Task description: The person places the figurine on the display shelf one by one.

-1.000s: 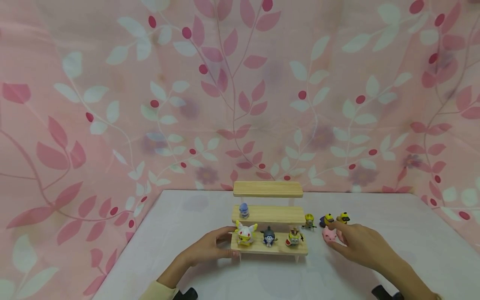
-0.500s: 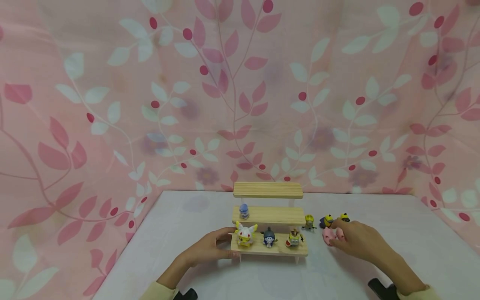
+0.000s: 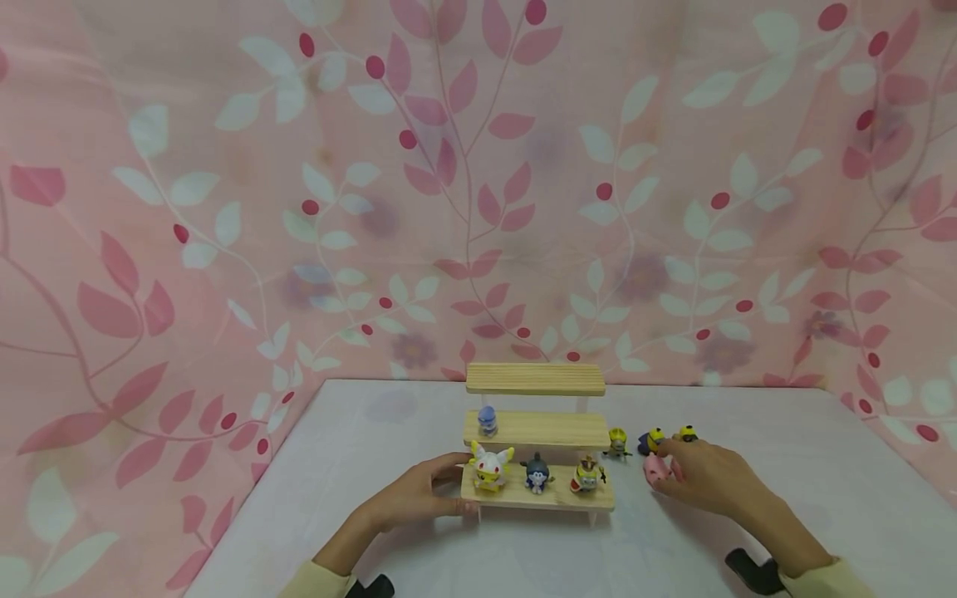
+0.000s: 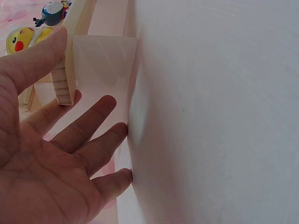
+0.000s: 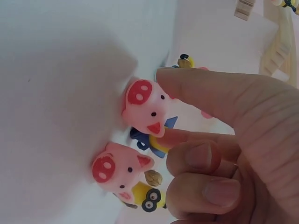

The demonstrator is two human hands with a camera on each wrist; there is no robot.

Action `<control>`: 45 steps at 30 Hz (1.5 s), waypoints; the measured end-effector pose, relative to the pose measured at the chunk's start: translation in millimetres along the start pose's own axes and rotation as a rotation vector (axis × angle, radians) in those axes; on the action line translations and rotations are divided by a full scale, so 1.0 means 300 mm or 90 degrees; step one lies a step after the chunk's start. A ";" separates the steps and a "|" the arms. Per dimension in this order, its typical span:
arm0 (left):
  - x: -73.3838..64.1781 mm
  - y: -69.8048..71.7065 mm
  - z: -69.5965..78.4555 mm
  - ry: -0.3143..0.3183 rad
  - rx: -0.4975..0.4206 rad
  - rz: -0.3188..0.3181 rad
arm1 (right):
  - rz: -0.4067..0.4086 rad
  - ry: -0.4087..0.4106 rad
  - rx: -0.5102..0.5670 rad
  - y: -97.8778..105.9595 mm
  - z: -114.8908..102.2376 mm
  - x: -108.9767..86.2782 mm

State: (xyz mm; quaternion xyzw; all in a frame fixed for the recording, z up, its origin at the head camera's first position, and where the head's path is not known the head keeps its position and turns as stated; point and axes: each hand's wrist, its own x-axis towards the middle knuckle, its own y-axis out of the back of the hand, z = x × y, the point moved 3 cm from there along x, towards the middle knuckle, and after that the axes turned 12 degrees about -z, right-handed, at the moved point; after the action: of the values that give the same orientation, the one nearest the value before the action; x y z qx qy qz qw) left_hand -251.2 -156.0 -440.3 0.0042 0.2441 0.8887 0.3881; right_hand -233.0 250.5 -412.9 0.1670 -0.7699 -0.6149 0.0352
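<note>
A tiered wooden display stand point(image 3: 553, 496) stands on the table, and my left hand point(image 3: 419, 496) grips its lower left end. In the left wrist view the thumb point(image 4: 49, 49) lies on one side of the bottom board point(image 4: 65, 84) and the index finger on the other. To the right of the stand, my right hand point(image 3: 718, 482) pinches a pink pig figurine point(image 5: 147, 112) between thumb and index finger. The remaining fingers are curled. Beside it a second pink pig figurine point(image 5: 121, 168) rests on the table, largely covered by the hand in the head view.
The bottom board bears a white-and-yellow figurine point(image 3: 489, 467), a dark grey one point(image 3: 537, 473) and a crowned one point(image 3: 586, 475). A blue figurine point(image 3: 487, 421) occupies the middle board. Yellow figurines point(image 3: 616, 444) stand right of the stand and behind the pigs. A floral cloth point(image 3: 478, 208) hangs behind.
My right forearm has swung left, bringing its sleeve into view, and the thumb and fingers have drawn in against the pig. My left hand and the stand stay put.
</note>
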 end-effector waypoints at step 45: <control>0.004 0.002 -0.018 0.002 0.008 -0.002 | 0.003 -0.035 -0.044 0.047 -0.072 -0.075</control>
State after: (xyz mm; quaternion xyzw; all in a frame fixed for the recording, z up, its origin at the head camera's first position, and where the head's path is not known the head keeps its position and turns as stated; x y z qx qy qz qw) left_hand -253.4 -158.0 -445.1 0.0053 0.2506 0.8866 0.3888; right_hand -209.2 239.9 -390.8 0.1471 -0.7492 -0.6454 0.0210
